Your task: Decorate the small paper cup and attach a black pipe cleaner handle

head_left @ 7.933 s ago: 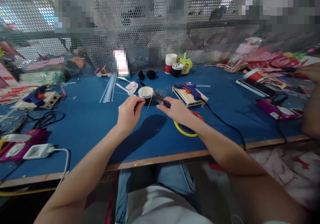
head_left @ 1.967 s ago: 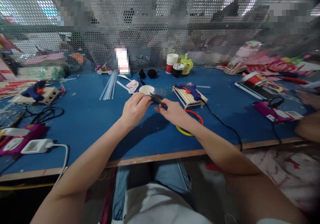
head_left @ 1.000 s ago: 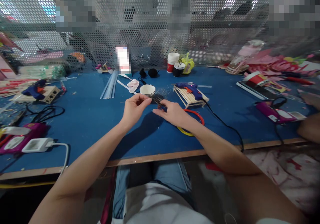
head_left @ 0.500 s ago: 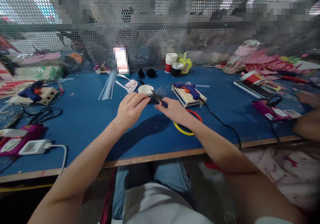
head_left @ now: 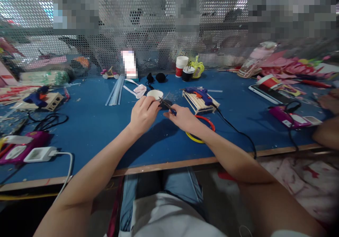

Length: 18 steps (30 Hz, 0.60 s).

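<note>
My left hand (head_left: pixel 145 114) is closed at the near side of a paper cup (head_left: pixel 155 95), whose pale inside faces up; most of its wall is hidden by the fingers. My right hand (head_left: pixel 182 117) grips dark-handled scissors (head_left: pixel 172 110), with the blades pointing up-left at the cup's right rim. Just right of the right hand, a blue glue gun (head_left: pixel 201 96) lies on a small wooden stick rack (head_left: pixel 191 102). Partly under my right forearm is a red and yellow ring (head_left: pixel 194 138).
Behind the hands are clear glue sticks (head_left: pixel 115 91), a white ribbon (head_left: pixel 140 90), a lit phone (head_left: pixel 129 65), stacked cups (head_left: pixel 182 62) and a black cup (head_left: pixel 188 74). A black cord (head_left: pixel 237 130) runs to the table edge. At far right, a co-worker's arm (head_left: pixel 327 131) shows.
My left hand has shifted slightly to the right and up, closer to the scissors, and covers more of the cup's near rim. The scissors stay at the rim. The view has moved slightly.
</note>
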Available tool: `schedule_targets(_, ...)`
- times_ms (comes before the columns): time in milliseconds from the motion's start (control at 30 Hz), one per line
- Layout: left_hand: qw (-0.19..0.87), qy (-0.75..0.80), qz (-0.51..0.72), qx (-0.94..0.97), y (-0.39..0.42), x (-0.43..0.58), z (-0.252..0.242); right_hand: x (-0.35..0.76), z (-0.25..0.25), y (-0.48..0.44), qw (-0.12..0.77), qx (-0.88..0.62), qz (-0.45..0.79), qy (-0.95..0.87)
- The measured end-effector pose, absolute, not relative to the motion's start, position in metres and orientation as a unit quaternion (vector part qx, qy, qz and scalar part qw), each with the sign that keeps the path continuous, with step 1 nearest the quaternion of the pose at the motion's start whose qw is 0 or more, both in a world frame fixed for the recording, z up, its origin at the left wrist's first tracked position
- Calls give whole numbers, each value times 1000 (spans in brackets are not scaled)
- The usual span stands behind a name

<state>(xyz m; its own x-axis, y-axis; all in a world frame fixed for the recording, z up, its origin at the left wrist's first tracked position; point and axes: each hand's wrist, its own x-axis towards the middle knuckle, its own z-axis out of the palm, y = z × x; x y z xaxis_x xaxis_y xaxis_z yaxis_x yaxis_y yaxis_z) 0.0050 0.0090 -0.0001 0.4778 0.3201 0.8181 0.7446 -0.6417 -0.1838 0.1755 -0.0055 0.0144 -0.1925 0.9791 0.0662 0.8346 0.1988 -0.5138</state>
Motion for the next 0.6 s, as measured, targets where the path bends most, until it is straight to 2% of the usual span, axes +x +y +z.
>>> schedule_targets(167, 235, -327, -418, -815, 11, 3, -1, 175, 13, -6, 199, -596, 188, -755)
schedule_targets(300, 116, -349, -470, -802, 8, 5, 0, 176, 12, -7, 210, -586, 182, -761)
schedule_targets(367, -33, -389, -523, -758, 5, 8, 3, 176, 10, -7, 218, -580, 178, -765)
schedule_targets(433, -264, -427, -550, -667, 2, 11, 5, 176, 8, -7, 229, -573, 169, -769)
schedule_targets(500, -497, -414, -527, -551, 0, 12, 7, 174, 6, -8, 236, -570, 162, -770)
schedule_targets(533, -582, -393, -507, -500, -1, 12, 7, 173, 6, -8, 237, -570, 161, -770)
schedule_targets(600, -669, -357, -480, -441, -2, 11, 7, 172, 6, -8, 238, -570, 164, -769)
